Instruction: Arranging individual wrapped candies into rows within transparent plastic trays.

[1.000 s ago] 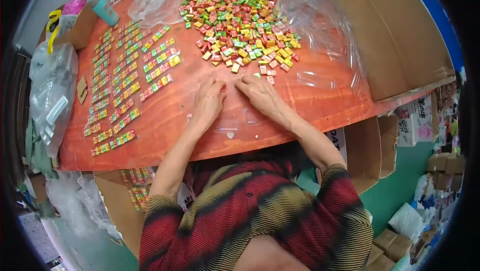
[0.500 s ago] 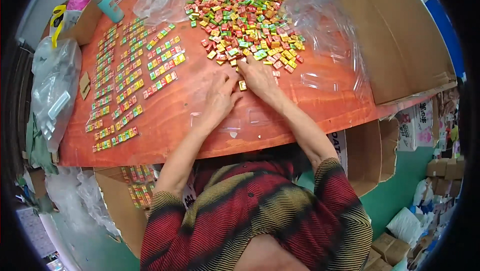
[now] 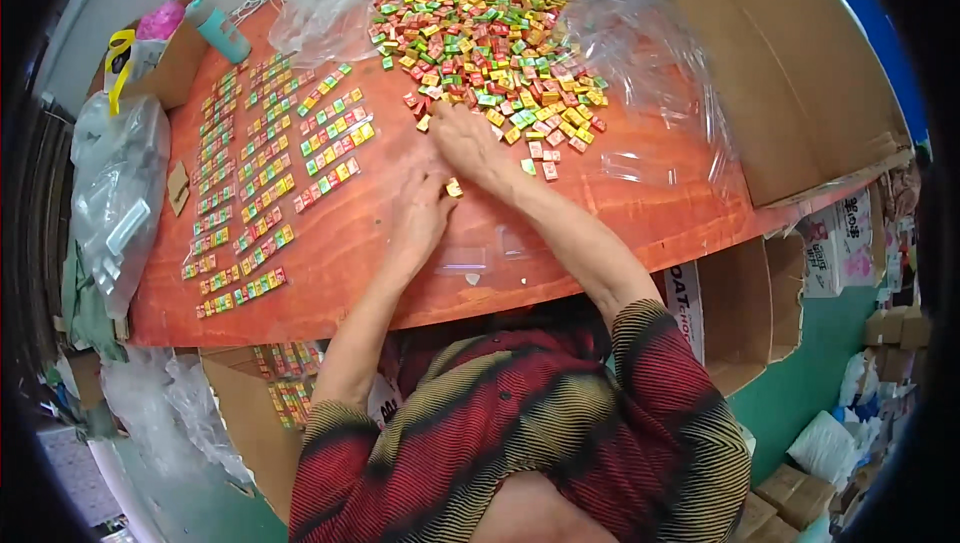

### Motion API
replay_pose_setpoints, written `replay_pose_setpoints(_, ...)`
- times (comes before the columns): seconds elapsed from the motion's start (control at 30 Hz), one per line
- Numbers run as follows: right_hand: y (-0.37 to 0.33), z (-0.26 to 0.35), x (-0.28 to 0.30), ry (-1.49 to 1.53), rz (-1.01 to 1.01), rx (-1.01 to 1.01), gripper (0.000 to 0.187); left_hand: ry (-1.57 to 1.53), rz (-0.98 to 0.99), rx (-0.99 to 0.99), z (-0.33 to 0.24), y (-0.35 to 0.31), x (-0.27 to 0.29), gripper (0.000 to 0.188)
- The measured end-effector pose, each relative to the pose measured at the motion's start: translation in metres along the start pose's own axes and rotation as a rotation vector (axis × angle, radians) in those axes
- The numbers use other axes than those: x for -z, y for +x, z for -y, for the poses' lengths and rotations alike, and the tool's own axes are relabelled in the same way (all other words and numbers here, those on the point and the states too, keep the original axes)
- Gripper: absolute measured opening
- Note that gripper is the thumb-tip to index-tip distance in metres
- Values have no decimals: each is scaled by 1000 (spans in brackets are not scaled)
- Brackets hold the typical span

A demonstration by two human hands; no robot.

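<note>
A large heap of small red, yellow and green boxes [image 3: 500, 53] covers the far middle of the table. My left hand [image 3: 420, 213] is just short of the heap, its thumb and fingers closed on a small yellow box [image 3: 454, 187]. Beyond it, my right hand [image 3: 465, 143] reaches across to the heap's near left edge. Its fingers are bent down among the boxes, and what they grip is hidden. To the left lie slanting short rows of the same boxes [image 3: 327, 185], set side by side. A few loose boxes [image 3: 549, 171] lie right of my right wrist.
Thin clear plastic sheeting [image 3: 650, 73] flanks the heap, and clear plastic trays [image 3: 462, 261] lie near the front edge. A big cardboard box [image 3: 790, 73] stands at the right. A bottle [image 3: 218, 31] and a small carton are at the far left. Open cartons [image 3: 735, 303] sit under the table.
My right hand has moved left along the heap's near edge. My left hand has drawn slightly left and nearer, with the yellow box now in its fingers. The view has shifted slightly.
</note>
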State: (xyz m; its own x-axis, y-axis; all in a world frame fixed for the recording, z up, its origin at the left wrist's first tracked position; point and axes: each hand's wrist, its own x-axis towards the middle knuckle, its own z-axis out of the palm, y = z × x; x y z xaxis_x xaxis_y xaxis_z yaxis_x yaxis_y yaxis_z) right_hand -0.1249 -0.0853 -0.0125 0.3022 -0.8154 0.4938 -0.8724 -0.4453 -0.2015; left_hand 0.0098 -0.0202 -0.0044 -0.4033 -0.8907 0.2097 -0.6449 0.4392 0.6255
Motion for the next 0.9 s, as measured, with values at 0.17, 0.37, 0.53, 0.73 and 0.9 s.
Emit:
replay_pose_setpoints(0.17,-10,21,9,-11,83,10,11,6,-25,56,3,-3,15,21)
replay_pose_setpoints(0.37,-46,22,28,135,127,-226,16,-3,-19,101,8,-2,12,22)
replay_pose_setpoints(0.53,-70,19,45,147,173,-354,17,-3,26,28,1,-1,6,22)
replay_pose_setpoints(0.73,-75,11,51,217,207,-375,22,-39,37,61,1,1,10,21)
replay_pose_setpoints(0.9,-59,15,53,240,160,-407,26,-37,22,50,10,4,9,22)
